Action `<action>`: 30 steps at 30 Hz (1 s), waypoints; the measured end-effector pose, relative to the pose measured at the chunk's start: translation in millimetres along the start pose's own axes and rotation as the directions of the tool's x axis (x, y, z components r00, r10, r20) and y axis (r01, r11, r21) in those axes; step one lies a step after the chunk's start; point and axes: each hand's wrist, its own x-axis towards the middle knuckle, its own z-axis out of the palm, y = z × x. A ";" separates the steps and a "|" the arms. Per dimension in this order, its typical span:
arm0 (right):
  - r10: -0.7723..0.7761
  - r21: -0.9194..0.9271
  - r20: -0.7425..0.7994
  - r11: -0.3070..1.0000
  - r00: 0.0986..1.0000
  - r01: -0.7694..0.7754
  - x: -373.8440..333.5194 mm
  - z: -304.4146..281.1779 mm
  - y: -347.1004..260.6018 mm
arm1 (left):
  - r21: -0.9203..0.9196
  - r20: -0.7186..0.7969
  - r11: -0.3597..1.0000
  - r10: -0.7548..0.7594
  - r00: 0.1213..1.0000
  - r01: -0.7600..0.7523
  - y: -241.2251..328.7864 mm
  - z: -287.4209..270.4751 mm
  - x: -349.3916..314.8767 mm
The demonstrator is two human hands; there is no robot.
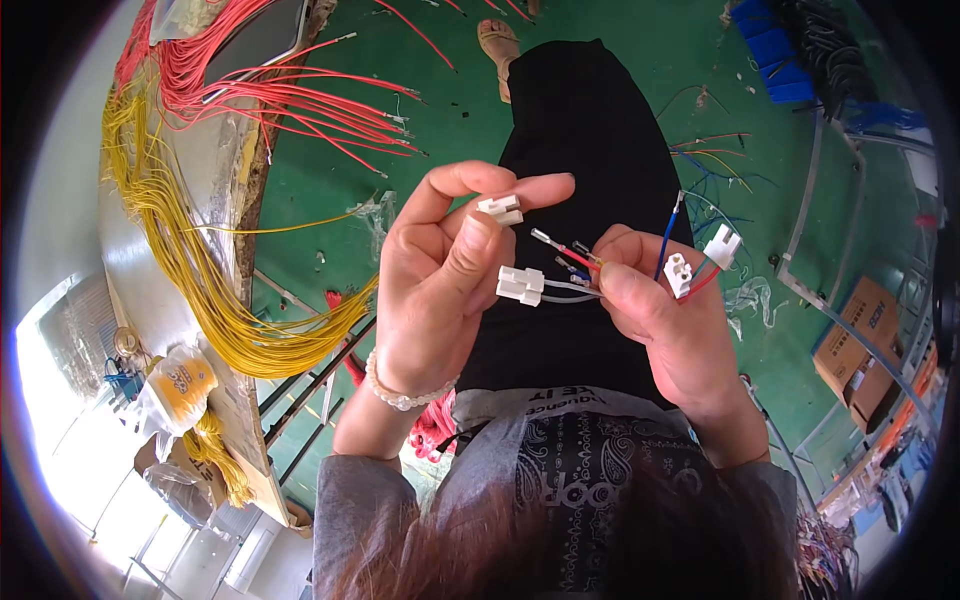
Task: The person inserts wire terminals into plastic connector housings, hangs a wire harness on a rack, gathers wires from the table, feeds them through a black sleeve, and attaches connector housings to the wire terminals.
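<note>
Between the thumb and forefinger of my left hand (445,265) is a small white plastic connector housing (501,209). My right hand (650,295) pinches a bunch of thin wires whose crimped metal ends point toward the left hand; a red wire (575,254) and a blue wire (668,235) stand out. A second white connector housing (521,285), joined to pale wires from the right hand, sits just below the left fingertips. Two more white connector housings, one (678,275) lower and one (723,246) higher, lie by the right fingers. The gripped part of the wires is hidden.
On the left, a workbench (185,265) carries bundles of yellow wires (270,340) and red wires (300,90) that hang over its edge. A cardboard box (858,350) and blue bins (772,50) are at the right. Wire scraps (715,155) lie on the green floor.
</note>
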 end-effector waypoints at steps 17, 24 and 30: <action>0.066 0.068 0.065 0.995 0.996 -0.071 -2.7 -8.0 -1.5 | -0.151 -0.101 0.987 -0.077 0.992 0.061 -3.5 7.0 -0.5; 0.084 0.051 0.044 0.995 0.996 -0.086 -2.8 -6.2 -3.4 | -0.106 0.030 0.993 -0.047 0.998 0.050 -9.0 -2.3 -6.5; 0.127 0.039 0.032 0.991 0.991 -0.129 -1.5 -7.3 -0.1 | 0.315 0.018 0.938 0.148 0.989 -0.146 3.4 -1.9 -9.8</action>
